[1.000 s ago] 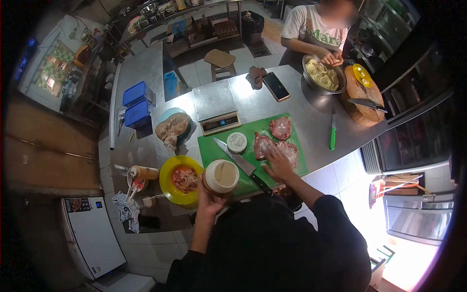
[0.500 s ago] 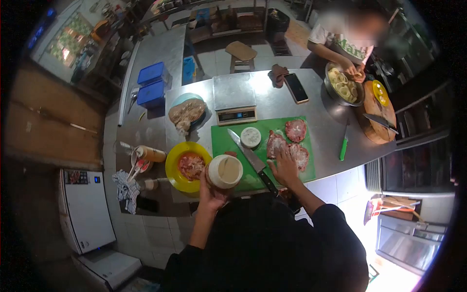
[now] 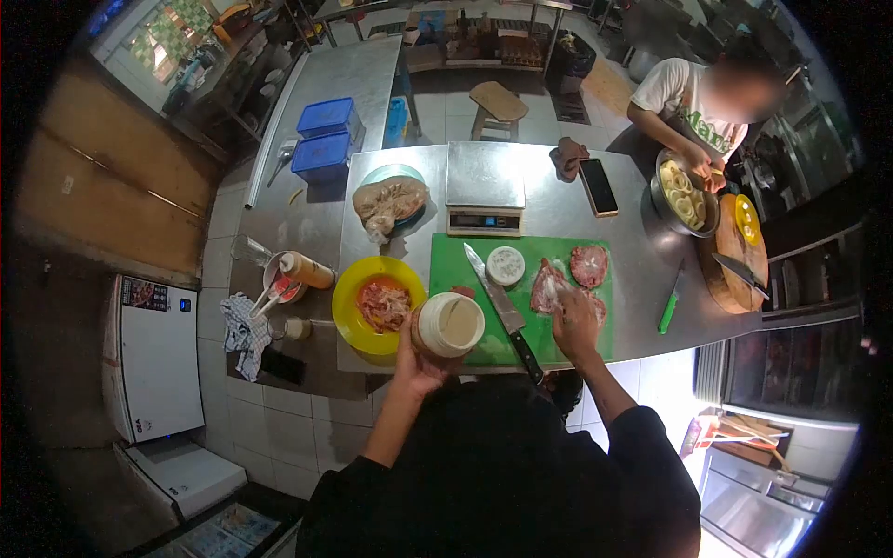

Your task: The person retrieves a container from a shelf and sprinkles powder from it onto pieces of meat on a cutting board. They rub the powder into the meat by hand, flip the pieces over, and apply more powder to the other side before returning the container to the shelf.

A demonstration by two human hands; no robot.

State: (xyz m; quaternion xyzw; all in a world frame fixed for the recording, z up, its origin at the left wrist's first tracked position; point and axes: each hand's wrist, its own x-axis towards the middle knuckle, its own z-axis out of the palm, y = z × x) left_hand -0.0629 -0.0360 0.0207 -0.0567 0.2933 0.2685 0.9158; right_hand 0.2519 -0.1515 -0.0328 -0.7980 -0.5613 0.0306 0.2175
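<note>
My left hand (image 3: 419, 367) is wrapped round a white jar (image 3: 448, 325). Its mouth faces up toward me, with pale powder inside. My right hand (image 3: 577, 330) is over the green cutting board (image 3: 479, 346), fingers loosely bent and fingertips at a slice of meat (image 3: 549, 286) dusted white. Part of another slice shows beside the fingers, and a round meat slice (image 3: 589, 266) lies farther back. A white round lid (image 3: 505, 266) rests on the board near a large knife (image 3: 498, 298), whose black handle points toward me. Left of the jar stands a yellow bowl (image 3: 349, 321) holding raw meat strips (image 3: 383, 305).
Behind the board sits a scale (image 3: 485, 221); a bagged brown mass (image 3: 389, 206) lies left of it. A phone (image 3: 598, 188) and a green-handled knife (image 3: 668, 312) lie to the right. Across the corner, a person handles pale rings in a metal bowl (image 3: 693, 234) beside a wooden block (image 3: 735, 296).
My right hand has shifted from lying spread on the meat to a bent-finger pose at its near edge. My left hand keeps hold of the jar. The view has shifted slightly.
</note>
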